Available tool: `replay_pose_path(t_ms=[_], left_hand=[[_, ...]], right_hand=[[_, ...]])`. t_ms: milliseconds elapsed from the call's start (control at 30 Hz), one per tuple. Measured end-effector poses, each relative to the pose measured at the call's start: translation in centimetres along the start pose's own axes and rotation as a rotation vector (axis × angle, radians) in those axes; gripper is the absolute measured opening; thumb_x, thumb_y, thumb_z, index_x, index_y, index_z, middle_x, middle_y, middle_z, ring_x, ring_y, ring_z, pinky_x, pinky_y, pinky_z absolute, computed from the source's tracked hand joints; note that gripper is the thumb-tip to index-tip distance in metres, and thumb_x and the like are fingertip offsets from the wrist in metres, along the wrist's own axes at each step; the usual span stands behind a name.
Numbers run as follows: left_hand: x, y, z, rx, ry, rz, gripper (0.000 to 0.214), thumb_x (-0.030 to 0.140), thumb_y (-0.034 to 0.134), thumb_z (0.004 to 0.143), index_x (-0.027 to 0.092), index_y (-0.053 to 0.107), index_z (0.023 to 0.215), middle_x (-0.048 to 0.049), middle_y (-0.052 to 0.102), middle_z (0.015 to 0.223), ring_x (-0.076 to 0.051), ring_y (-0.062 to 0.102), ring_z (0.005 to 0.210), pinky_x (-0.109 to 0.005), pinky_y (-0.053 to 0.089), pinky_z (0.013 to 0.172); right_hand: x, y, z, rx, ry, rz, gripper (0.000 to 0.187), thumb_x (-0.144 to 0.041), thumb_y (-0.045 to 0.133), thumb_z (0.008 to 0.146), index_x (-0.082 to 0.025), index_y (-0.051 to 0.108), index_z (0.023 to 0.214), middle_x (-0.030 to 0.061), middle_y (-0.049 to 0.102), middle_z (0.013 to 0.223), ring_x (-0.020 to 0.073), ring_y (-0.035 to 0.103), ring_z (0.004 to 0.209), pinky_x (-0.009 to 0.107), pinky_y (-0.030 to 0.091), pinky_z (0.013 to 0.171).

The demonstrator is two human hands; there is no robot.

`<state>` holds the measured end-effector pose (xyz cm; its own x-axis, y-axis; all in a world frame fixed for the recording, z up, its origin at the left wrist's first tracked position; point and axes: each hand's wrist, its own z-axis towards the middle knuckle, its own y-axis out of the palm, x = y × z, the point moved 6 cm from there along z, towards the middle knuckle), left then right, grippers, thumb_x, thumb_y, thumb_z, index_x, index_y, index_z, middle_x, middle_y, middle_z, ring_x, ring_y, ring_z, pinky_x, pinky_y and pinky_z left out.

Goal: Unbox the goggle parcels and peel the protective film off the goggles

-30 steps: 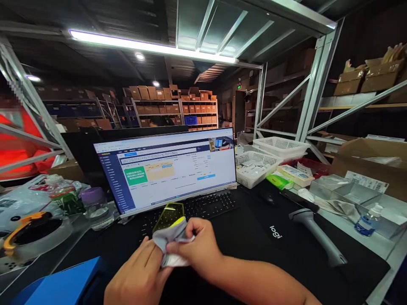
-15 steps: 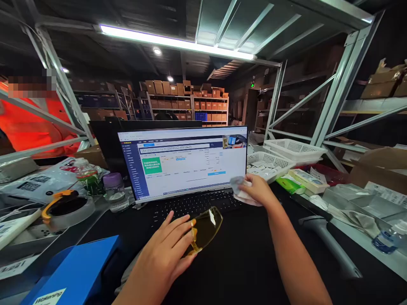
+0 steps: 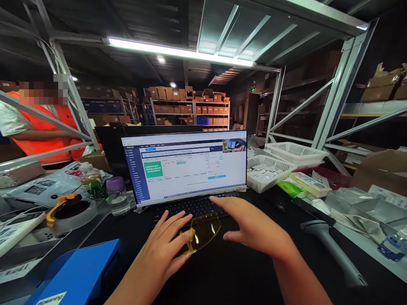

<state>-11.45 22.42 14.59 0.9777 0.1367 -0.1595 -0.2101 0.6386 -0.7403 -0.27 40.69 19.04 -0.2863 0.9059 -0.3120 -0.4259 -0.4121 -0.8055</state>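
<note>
My left hand [image 3: 168, 243] grips a pair of yellow-tinted glasses [image 3: 206, 231] above the black desk surface. One lens sticks out to the right of the fingers, and the hand covers the rest. Right of that lens, my right hand [image 3: 251, 224] is open, thumb and fingers apart, holding nothing. Its fingertips are near the lens without visibly touching it. Just behind both hands is a black keyboard [image 3: 187, 206], in front of a lit monitor [image 3: 187, 169].
A grey barcode scanner [image 3: 333, 252] lies at right, near a mouse [image 3: 278, 205] and white baskets [image 3: 270, 171]. To the left are a blue box [image 3: 76, 271], a tape roll [image 3: 71, 216] and a purple-lidded jar [image 3: 117, 197]. A person in an orange vest [image 3: 44, 123] stands behind the metal frame.
The whitish cloth has left my right hand, which has come left and down toward the glasses and opened. My left hand still holds the glasses, slightly turned. The view has shifted a little.
</note>
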Motion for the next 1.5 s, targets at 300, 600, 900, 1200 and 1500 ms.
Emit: replay_pose_path(t_ms=[300, 600, 900, 1200, 1500], left_hand=[[0.1, -0.3, 0.1, -0.023, -0.051, 0.032, 0.037, 0.021, 0.061, 0.091, 0.024, 0.059, 0.129, -0.0099, 0.056, 0.144, -0.028, 0.046, 0.138, -0.058, 0.029, 0.119], [6.5, 2.1, -0.8, -0.006, -0.263, -0.304, 0.014, 0.025, 0.065, 0.089, 0.022, 0.065, 0.102, -0.0062, 0.069, 0.096, -0.021, 0.067, 0.087, -0.033, 0.058, 0.078], [15.2, 12.1, -5.1, -0.945, -0.399, -0.551, 0.04, 0.027, 0.085, 0.067, 0.016, 0.067, 0.1, -0.0162, 0.064, 0.118, -0.037, 0.059, 0.113, -0.054, 0.045, 0.099], [9.0, 10.8, -3.5, -0.771, -0.632, -0.823, 0.004, 0.021, 0.057, 0.083, 0.02, 0.058, 0.079, 0.0007, 0.065, 0.08, -0.017, 0.06, 0.077, -0.028, 0.042, 0.069], [0.3, 6.0, -1.9, -0.37, -1.008, -1.375, 0.041, 0.049, 0.08, 0.072, 0.016, 0.063, 0.091, -0.007, 0.072, 0.09, -0.021, 0.065, 0.087, -0.027, 0.046, 0.075]], right_hand=[[-2.8, 2.7, 1.4, 0.017, -0.223, -0.106, 0.079, -0.011, 0.077, 0.082, -0.019, 0.037, 0.15, 0.0122, 0.064, 0.133, 0.0254, 0.061, 0.12, 0.04, 0.049, 0.103], [4.0, -3.3, 0.3, 0.312, 0.151, -0.12, 0.075, -0.02, 0.084, 0.075, -0.028, 0.052, 0.143, 0.0086, 0.07, 0.127, 0.0318, 0.065, 0.117, 0.048, 0.054, 0.099], [3.3, -2.6, 0.6, 0.257, 0.075, -0.094, 0.075, -0.022, 0.084, 0.077, -0.027, 0.05, 0.143, 0.0044, 0.066, 0.134, 0.0274, 0.061, 0.123, 0.04, 0.053, 0.099], [3.5, -2.2, 1.2, 0.219, 0.069, -0.035, 0.076, -0.019, 0.085, 0.075, -0.027, 0.052, 0.143, 0.005, 0.064, 0.137, 0.0266, 0.061, 0.125, 0.041, 0.051, 0.102], [5.5, -5.4, -0.8, 0.209, 0.071, 0.409, 0.076, -0.031, 0.091, 0.068, -0.031, 0.059, 0.137, 0.005, 0.071, 0.126, 0.026, 0.067, 0.116, 0.039, 0.054, 0.101]])
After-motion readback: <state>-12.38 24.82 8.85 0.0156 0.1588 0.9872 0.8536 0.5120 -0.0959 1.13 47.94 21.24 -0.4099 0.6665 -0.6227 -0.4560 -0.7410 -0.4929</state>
